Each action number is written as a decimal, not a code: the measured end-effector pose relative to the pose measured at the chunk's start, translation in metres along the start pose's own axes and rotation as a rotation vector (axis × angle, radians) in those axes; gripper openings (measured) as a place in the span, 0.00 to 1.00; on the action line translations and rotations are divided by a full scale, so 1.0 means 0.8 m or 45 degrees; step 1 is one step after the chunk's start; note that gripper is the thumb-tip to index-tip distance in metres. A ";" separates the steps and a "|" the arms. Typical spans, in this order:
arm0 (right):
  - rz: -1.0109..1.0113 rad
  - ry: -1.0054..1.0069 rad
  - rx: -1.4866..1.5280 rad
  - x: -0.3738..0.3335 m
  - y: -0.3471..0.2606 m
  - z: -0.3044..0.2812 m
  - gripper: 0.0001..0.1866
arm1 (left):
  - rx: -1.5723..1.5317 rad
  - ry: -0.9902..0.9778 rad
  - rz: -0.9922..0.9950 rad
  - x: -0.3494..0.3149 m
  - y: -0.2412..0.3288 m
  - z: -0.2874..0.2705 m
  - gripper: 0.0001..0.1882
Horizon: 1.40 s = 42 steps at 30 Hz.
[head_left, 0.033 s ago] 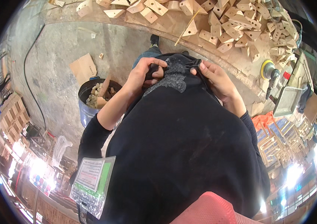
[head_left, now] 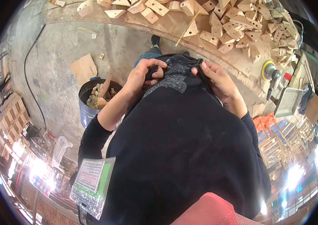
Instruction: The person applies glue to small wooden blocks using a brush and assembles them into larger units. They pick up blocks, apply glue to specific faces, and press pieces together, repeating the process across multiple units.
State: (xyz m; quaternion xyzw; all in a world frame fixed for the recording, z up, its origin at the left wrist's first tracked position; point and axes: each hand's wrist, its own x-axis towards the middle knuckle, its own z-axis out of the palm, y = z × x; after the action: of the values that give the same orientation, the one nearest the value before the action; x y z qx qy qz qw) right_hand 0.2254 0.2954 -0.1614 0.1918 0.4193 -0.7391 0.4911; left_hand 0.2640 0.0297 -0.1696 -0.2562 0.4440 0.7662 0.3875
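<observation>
A black garment (head_left: 177,135) stretches down my front, its far edge gathered between my two hands. My left hand (head_left: 142,75) is closed on the gathered cloth, with the forefinger reaching toward a mottled grey patch (head_left: 172,82). On the other side, my right hand (head_left: 219,80) pinches a folded strip of the black edge between thumb and fingers. Part of the fingers of both hands is hidden by cloth. A clear badge holder (head_left: 93,183) with white and green inserts hangs at my left side.
Drilled wooden blocks (head_left: 237,26) are heaped on the workbench (head_left: 189,43) ahead. A sander (head_left: 271,73) and a grey tray (head_left: 289,102) are at right. At left, a blue drum (head_left: 86,110) holds wood offcuts, beside cardboard (head_left: 84,69) and a black cable (head_left: 26,63).
The folded strip at my right fingertips has shifted slightly upward. Both hands otherwise stay in place on the black garment.
</observation>
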 end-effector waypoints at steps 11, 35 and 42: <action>-0.233 0.175 -0.029 -0.012 -0.006 -0.006 0.11 | 0.140 -0.016 0.216 0.001 -0.019 -0.016 0.26; -0.618 0.396 -0.252 -0.010 0.000 -0.063 0.18 | -0.158 0.316 0.549 -0.010 -0.037 -0.024 0.18; -0.705 0.429 -0.047 -0.001 0.010 -0.066 0.19 | -0.104 -0.002 0.393 -0.012 -0.034 -0.042 0.21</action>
State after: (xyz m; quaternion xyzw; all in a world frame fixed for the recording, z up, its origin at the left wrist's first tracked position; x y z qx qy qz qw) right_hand 0.2257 0.3373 -0.1945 0.1813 0.5441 -0.7948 0.1985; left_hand 0.2936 0.0052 -0.1912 -0.1999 0.4461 0.8343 0.2548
